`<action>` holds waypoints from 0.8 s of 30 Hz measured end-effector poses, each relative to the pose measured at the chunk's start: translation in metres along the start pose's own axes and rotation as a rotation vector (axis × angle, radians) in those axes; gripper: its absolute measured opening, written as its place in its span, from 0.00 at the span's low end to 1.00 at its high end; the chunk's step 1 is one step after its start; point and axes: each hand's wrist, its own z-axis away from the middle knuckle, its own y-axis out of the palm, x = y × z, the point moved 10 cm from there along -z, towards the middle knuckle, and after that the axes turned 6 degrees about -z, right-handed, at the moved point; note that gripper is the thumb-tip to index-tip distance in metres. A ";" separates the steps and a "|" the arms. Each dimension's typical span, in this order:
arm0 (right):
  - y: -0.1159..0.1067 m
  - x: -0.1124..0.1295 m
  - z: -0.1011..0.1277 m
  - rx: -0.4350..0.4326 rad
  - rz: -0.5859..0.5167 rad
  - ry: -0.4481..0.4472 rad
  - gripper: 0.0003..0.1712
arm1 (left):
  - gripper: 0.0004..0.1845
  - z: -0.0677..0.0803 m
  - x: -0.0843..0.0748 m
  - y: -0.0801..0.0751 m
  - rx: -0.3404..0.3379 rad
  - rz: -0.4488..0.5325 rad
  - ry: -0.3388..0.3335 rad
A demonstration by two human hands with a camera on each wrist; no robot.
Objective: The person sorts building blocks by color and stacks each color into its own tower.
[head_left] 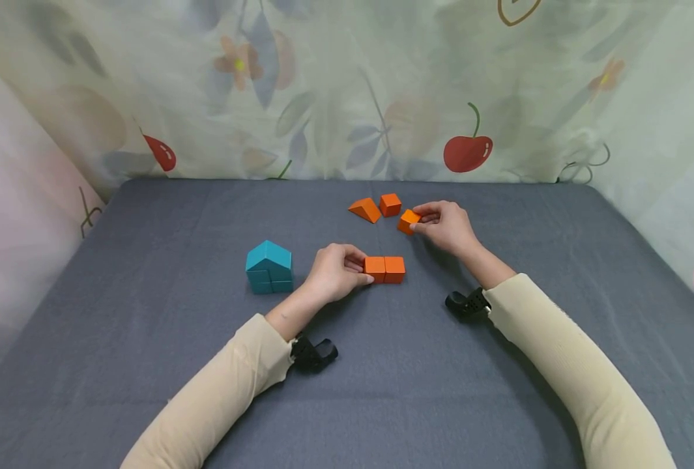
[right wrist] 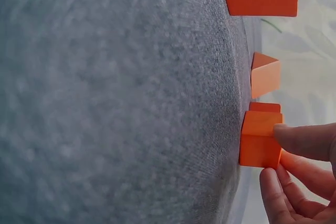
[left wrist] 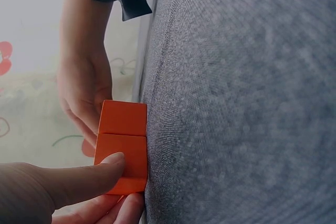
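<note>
Two orange cubes stand side by side at the middle of the cloth. My left hand pinches the left orange cube between thumb and fingers; the right orange cube sits flush against it. Farther back, my right hand pinches a third orange cube by its right side, with thumb and fingertips on it in the right wrist view. Just behind that one is another orange cube. An orange triangular block lies to its left.
Left of my left hand stands a small teal block house with a peaked top. Grey cloth covers the table, and a patterned curtain hangs along its back edge. Each wrist wears a black camera mount.
</note>
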 end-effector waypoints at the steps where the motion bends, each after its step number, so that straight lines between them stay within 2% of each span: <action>1: 0.000 0.001 0.001 0.002 0.001 -0.007 0.22 | 0.17 0.000 0.000 0.000 -0.001 -0.001 0.000; 14: 0.017 0.025 0.028 0.060 -0.047 -0.149 0.20 | 0.16 -0.002 0.001 0.000 -0.003 -0.014 -0.006; 24: 0.021 0.045 0.047 0.094 -0.129 -0.269 0.20 | 0.16 -0.003 0.000 -0.001 -0.001 -0.022 0.007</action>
